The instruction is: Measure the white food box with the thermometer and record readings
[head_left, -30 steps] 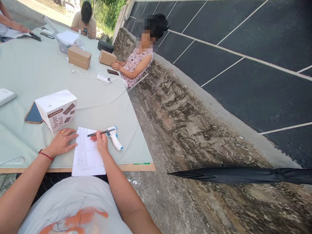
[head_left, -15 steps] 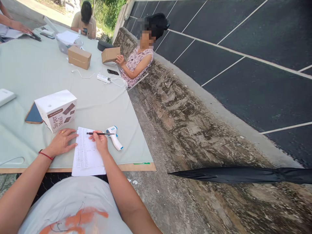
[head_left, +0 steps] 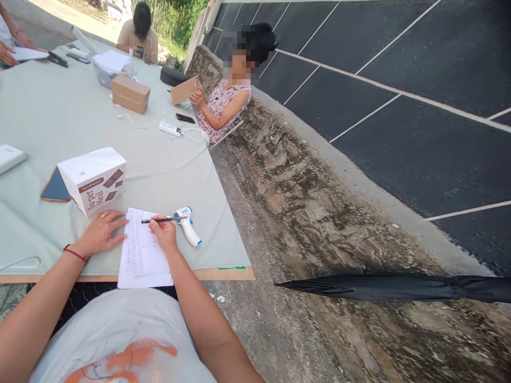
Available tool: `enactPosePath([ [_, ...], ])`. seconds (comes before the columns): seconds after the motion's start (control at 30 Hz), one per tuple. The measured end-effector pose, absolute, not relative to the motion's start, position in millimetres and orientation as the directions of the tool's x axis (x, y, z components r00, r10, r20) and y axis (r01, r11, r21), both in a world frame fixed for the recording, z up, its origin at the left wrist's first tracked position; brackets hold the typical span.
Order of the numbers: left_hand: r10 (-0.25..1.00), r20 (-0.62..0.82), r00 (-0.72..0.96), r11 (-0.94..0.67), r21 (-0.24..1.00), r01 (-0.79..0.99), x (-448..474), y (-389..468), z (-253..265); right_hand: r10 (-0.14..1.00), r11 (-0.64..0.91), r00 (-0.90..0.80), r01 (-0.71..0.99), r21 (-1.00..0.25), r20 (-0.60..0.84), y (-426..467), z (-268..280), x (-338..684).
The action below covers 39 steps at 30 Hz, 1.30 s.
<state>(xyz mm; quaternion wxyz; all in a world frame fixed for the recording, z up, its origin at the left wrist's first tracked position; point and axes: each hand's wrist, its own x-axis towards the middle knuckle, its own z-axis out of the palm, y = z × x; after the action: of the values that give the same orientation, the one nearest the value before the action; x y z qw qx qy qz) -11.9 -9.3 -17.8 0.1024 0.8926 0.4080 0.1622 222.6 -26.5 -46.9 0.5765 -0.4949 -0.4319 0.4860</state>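
My right hand point(head_left: 164, 234) grips a dark pen point(head_left: 154, 219) over a sheet of paper point(head_left: 146, 260) covered in columns of small writing. More white sheets lie beneath it at the table's near edge. My left hand point(head_left: 102, 234) rests with fingers spread on the tablecloth, its fingertips at the paper's left edge. A white and blue infrared thermometer point(head_left: 188, 227) lies just right of my right hand, under the pen's far end in this view. Beyond my left hand stands a white printed box point(head_left: 96, 181), and a phone point(head_left: 56, 187) lies partly behind it.
A brown carton point(head_left: 130, 94), a power strip point(head_left: 170, 128) with a cable and a plastic bin point(head_left: 107, 74) stand farther along the table point(head_left: 167, 170). A person on the right holds another carton point(head_left: 183, 92). Two people are at the far end. A folded black umbrella point(head_left: 359, 286) is at right.
The pen has shifted very slightly within my right hand's grip. The person on the right has tilted their carton and now has both hands at it. The far-left person's hands have drawn back.
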Motion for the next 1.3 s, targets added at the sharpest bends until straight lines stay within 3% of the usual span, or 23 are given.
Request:
enactPosePath([
  [0.43, 0.767, 0.203, 0.609, -0.641, 0.303, 0.705, -11.6, -9.7, -17.8, 0.973, 0.095, 0.219, -0.103, -0.990, 0.071, -26.9, -49.6, 223.8],
  [0.83, 0.770, 0.194, 0.608, -0.636, 0.302, 0.710, -11.5, -9.7, -16.7, 0.979, 0.123, 0.178, -0.121, -0.985, 0.101, -29.6, -49.2, 226.4],
  [1.1, 0.765, 0.202, 0.611, -0.642, 0.300, 0.705, -11.6, -9.3, -18.2, 0.939, 0.319, 0.131, 0.023, -0.948, 0.319, -34.7, -47.1, 223.1],
  [1.3, 0.767, 0.211, 0.606, -0.641, 0.307, 0.704, -11.8, -9.1, -19.1, 0.935, 0.321, 0.126, 0.098, -0.942, 0.331, -39.5, -45.9, 223.7],
])
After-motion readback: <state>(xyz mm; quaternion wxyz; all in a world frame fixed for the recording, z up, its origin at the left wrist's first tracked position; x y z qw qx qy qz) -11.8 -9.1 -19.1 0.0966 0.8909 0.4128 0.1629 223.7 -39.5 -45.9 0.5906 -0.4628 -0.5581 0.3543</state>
